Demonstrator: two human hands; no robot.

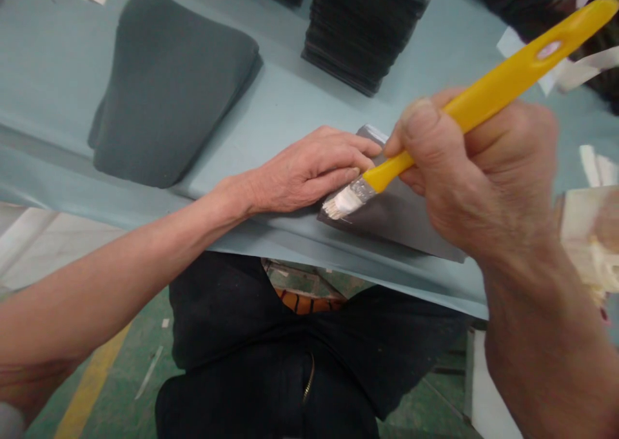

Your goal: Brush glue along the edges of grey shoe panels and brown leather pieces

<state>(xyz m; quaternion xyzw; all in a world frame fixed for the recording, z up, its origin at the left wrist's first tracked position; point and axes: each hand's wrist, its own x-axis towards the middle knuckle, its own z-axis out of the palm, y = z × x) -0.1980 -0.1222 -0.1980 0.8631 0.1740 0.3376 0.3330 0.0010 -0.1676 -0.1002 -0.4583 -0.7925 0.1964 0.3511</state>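
My right hand (pixel 464 168) is closed round the yellow handle of a paintbrush (pixel 503 81). The brush's pale, whitish bristles touch the near left corner of a dark grey flat piece (pixel 401 213) on the table. Resting on that same piece, beside the bristles, is my left hand (pixel 314 168), palm down with its fingers stretched out and holding nothing. Part of the piece is hidden under both hands. To the left lies a small pile of similar grey panels (pixel 174 84) with rounded corners.
A tall stack of dark sheets (pixel 362 33) stands at the back. Light blue sheeting (pixel 280 97) covers the table, its front edge close to my lap. A wooden block-like object (pixel 587 226) sits at the right, with pale scraps (pixel 597 165) near it.
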